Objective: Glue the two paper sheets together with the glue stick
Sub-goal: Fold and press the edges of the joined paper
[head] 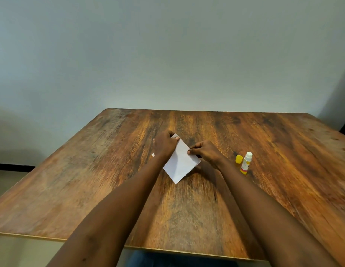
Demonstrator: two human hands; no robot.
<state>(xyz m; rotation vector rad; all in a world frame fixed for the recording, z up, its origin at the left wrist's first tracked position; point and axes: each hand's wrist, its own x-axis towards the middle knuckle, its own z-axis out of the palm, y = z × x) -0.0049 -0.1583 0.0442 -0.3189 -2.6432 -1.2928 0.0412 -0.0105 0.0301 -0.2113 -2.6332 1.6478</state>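
A white paper sheet (180, 162) is held slightly above the wooden table (90, 170), tilted diagonally. My left hand (164, 144) pinches its far corner. My right hand (205, 153) pinches its right edge. A small white corner of a second sheet (152, 155) pokes out under my left wrist; the rest of it is hidden. The uncapped glue stick (246, 163) stands upright to the right of my right hand, white with a yellow base. Its yellow cap (238, 159) sits just left of it.
The table's far edge meets a plain pale wall. Its near edge runs close to my body, and the left edge drops off to the floor.
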